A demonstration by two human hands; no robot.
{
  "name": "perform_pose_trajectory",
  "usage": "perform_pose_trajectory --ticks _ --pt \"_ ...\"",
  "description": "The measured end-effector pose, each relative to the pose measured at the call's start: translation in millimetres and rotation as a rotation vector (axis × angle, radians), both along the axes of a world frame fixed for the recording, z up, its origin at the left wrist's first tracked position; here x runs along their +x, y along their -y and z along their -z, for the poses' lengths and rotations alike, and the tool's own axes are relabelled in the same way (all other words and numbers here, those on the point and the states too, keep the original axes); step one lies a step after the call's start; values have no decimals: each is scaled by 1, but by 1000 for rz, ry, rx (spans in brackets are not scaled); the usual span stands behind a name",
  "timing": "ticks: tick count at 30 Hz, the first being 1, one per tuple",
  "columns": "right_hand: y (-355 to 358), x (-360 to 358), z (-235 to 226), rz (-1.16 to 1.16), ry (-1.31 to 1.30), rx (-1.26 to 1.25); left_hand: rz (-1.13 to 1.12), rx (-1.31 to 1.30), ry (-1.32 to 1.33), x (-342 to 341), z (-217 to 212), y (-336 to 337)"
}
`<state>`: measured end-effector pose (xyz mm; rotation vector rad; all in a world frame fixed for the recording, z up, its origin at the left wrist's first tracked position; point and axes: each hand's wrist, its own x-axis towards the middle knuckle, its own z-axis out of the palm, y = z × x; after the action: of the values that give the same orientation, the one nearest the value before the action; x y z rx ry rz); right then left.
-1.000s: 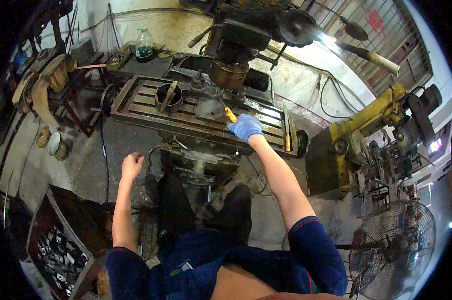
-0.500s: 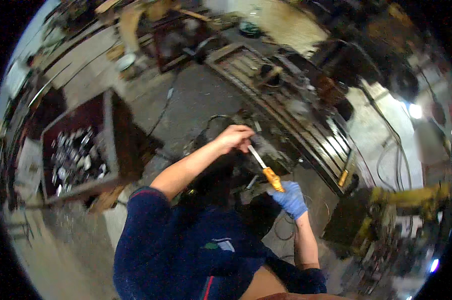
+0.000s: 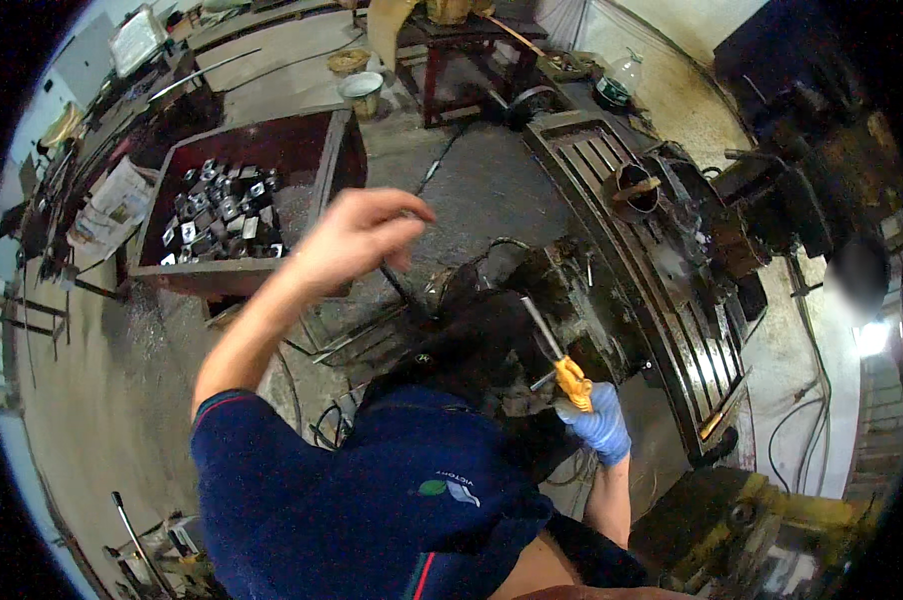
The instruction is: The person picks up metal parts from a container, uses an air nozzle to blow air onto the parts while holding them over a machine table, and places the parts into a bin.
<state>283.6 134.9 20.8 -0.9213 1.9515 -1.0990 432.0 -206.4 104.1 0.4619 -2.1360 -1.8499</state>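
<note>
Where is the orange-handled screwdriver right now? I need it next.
In the head view, lower right: the screwdriver is in the blue-gloved right hand, beside the slotted machine table.

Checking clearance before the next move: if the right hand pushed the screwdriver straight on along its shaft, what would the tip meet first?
The right hand holds the screwdriver pointing up and left. Its tip looks closest to the dark machine body beneath the slotted table, so probably that first; depth is unclear.
</note>
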Motion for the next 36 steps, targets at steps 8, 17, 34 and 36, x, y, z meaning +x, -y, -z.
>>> perform_pose_trajectory --ticks 8,17,34,36 --pt "4 2 1 114 125 46 -703 -1132 519 105 2 155" --pt "2 -2 10 109 34 53 -558 -1281 990 95 57 184" --pt "-16 -1 -8 181 -264 7 374 658 -379 -130 -8 -54" --pt "-27 1 -13 235 -311 78 500 886 -247 -163 26 -87"
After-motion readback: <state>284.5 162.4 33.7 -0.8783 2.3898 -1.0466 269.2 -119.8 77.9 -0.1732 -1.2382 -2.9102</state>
